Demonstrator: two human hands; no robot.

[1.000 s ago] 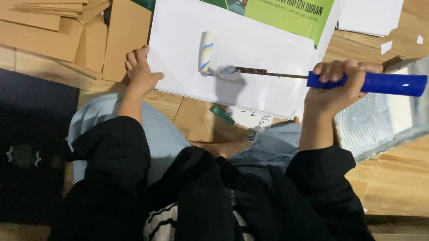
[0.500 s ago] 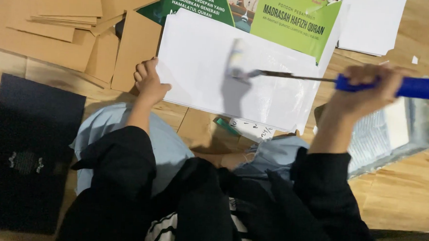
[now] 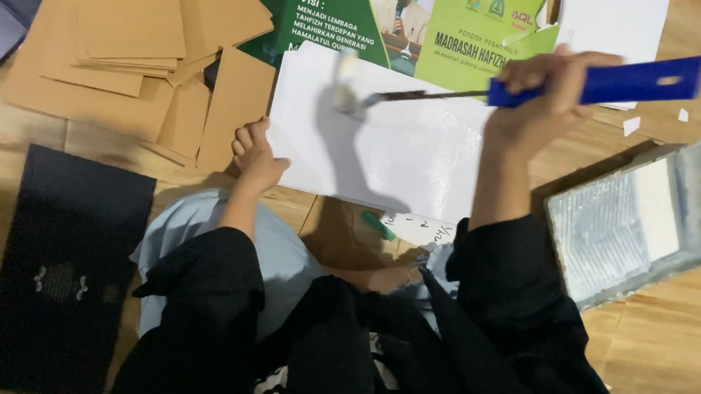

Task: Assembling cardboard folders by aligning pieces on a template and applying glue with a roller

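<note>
Two hands work a white paper sheet [image 3: 415, 156] on the wooden floor: left hand [image 3: 256, 160] presses its nine-o'clock edge, fingers curled; right hand [image 3: 540, 95] grips a blue-handled paint roller [image 3: 600, 83] at one o'clock.

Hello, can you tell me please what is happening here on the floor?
A person sits on a wooden floor and works a small roller with a blue handle over a white sheet. The right hand grips the handle; the left hand presses on the near left corner of the sheet. A tray with white liquid sits to the right. Brown cardboard pieces lie at the upper left, a dark board at the left, and a green poster under the sheet's far edge.
</note>
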